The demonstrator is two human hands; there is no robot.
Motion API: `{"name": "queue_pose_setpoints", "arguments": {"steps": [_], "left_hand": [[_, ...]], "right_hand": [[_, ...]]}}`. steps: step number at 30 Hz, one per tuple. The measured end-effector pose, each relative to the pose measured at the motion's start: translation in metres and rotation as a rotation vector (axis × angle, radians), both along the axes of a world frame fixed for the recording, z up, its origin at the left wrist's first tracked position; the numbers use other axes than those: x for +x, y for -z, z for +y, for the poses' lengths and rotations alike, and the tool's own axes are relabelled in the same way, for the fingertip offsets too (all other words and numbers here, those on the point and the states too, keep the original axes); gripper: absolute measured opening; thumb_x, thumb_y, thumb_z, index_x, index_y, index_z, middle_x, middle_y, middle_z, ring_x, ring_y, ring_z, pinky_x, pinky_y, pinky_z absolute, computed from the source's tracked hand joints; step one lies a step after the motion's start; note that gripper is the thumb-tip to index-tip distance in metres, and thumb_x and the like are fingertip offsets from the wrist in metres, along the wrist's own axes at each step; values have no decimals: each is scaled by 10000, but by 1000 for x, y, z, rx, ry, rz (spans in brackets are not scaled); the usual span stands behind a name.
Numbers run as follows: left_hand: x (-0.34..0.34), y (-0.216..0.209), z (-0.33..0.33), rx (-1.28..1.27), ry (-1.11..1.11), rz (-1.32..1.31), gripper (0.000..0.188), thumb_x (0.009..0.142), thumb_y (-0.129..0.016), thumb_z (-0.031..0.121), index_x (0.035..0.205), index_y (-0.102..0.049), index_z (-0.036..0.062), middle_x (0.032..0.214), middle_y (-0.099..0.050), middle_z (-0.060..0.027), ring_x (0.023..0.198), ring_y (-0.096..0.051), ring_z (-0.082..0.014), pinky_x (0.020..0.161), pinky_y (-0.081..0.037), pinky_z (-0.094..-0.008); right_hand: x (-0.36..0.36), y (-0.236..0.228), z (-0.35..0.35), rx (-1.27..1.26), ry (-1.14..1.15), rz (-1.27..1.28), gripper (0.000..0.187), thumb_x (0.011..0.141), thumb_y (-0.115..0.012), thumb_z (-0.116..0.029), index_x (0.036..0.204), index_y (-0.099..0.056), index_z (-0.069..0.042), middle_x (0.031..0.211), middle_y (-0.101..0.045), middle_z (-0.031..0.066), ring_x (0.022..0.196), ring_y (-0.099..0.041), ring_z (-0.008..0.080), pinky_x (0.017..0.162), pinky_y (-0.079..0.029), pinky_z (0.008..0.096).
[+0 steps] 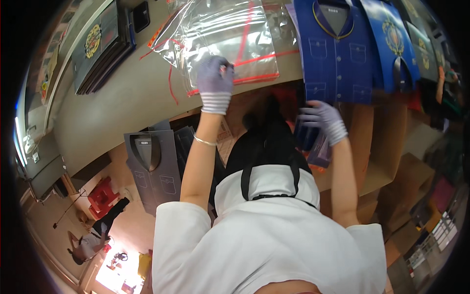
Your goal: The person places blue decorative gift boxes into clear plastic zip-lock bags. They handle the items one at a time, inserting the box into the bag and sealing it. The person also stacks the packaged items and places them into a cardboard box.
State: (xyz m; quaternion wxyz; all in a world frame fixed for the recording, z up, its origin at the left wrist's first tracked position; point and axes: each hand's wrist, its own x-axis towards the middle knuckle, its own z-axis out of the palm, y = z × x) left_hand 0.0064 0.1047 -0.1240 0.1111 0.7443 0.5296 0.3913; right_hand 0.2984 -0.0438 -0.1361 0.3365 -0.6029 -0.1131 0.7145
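My left hand, in a purple-and-white striped glove with bare fingertips showing, is over a pile of clear plastic bags with red edge strips. Its fingers are curled, and thumb and forefinger close at a red strip of a clear plastic bag. My right hand, gloved alike, is just below the bottom edge of a blue shirt-printed flat piece with a collar, buttons and pockets. Its fingers are spread and pointing left, in front of dark blue pieces lower down; whether they touch is unclear.
A stack of dark printed folders and a black phone lie on the grey table. More blue pieces are at right. Dark grey shirt-printed pieces stand below the table edge. Cardboard boxes stand at right; another person is lower left.
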Motion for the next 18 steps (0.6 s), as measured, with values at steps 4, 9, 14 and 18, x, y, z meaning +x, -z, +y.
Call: {"name": "queue_pose_setpoints", "arguments": {"steps": [4, 9, 14, 18], "left_hand": [[29, 5, -34, -133, 149, 67, 155, 664, -688, 60, 743, -555, 52, 788, -546, -99, 754, -541, -270, 712, -443, -350], [13, -5, -38, -476, 40, -411, 552, 735, -740, 293, 1125, -481, 1, 1003, -567, -112, 919, -550, -159, 735, -469, -276], [5, -51, 15, -402, -88, -570, 96, 747, -671, 80, 789, -627, 5, 668, -611, -40, 590, -529, -90, 576, -448, -228], [-52, -135, 56, 47, -68, -616, 48, 756, -644, 28, 790, -621, 5, 693, -612, -26, 612, -515, -69, 580, -436, -212]], "right_hand": [[-109, 23, 72, 441, 48, 114, 341, 897, -507, -149, 1191, -466, 18, 1131, -566, 124, 944, -598, 195, 793, -492, 309], [-126, -3, 119, 598, 62, 96, 202, 868, -522, -63, 1025, -591, 44, 934, -647, 99, 763, -629, 176, 733, -513, 278], [-118, -46, 169, 931, -295, -890, 234, 808, -562, -126, 989, -627, 8, 758, -640, 85, 691, -577, 108, 626, -464, 245], [-116, -158, 269, 1506, -137, -1341, 129, 822, -532, -120, 815, -630, -37, 656, -616, 131, 588, -613, 201, 593, -498, 315]]}}
